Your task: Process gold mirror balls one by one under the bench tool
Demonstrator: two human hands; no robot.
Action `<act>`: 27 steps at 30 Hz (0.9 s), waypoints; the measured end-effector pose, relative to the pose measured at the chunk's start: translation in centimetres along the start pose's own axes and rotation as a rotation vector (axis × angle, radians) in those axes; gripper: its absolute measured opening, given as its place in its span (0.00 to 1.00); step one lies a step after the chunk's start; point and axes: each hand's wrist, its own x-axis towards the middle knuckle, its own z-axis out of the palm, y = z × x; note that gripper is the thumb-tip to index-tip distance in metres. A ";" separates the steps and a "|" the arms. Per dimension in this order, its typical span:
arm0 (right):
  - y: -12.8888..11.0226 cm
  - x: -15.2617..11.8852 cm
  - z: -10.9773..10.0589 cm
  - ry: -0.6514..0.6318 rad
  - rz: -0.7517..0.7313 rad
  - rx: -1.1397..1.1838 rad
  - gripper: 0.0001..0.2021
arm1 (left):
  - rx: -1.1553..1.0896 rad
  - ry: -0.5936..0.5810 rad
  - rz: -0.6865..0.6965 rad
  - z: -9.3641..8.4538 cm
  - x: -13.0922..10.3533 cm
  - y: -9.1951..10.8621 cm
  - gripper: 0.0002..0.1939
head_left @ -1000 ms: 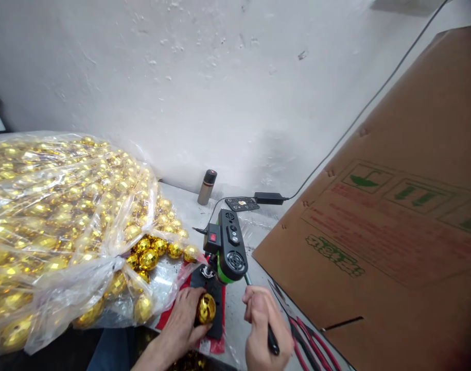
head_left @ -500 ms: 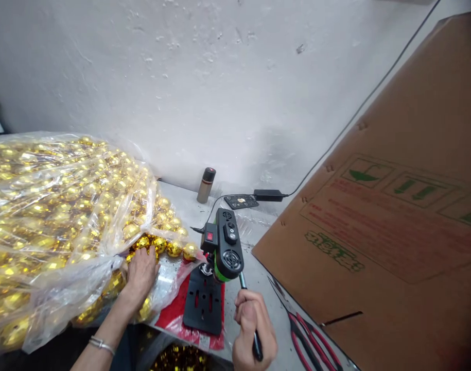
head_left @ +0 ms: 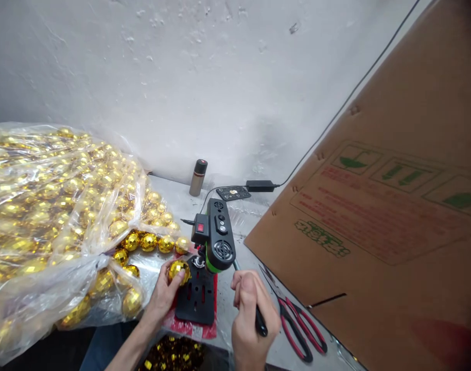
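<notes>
My left hand [head_left: 166, 288] is closed round a gold mirrored ball [head_left: 178, 272], thumb on its near side. The ball is at the left edge of the black slotted base plate of a small bench drill press [head_left: 222, 232]. My right hand [head_left: 254, 314] grips the black-ended lever [head_left: 261, 323] at the machine's right side. Left of the machine, more gold balls [head_left: 148, 242] spill from the mouth of a large clear plastic bag [head_left: 135, 219]. Red plastic [head_left: 181, 325] lies under the base plate.
Red-and-black-handled scissors [head_left: 297, 324] lie to the right, beside a large cardboard box [head_left: 374, 206]. Behind the machine are a brown bottle [head_left: 198, 178], a phone-like black slab [head_left: 233, 192] and a power adapter [head_left: 260, 185] with its cable. Below the table edge, gold pieces [head_left: 173, 354] show.
My left hand has moved right from the bag's mouth, bringing a gold ball to the base plate. My right hand stays on the lever. The whole view has shifted slightly.
</notes>
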 end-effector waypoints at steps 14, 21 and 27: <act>0.4 -0.9 -0.1 -0.009 -0.022 0.000 0.17 | 0.421 -0.157 0.407 1.4 -1.4 -5.1 0.29; 0.4 -1.0 -0.1 -0.007 -0.013 -0.004 0.18 | 0.458 -0.215 0.431 1.5 -1.6 -4.0 0.28; 0.3 -0.9 -0.2 -0.032 -0.017 -0.004 0.17 | 0.535 -0.270 0.421 1.3 -1.1 -1.9 0.28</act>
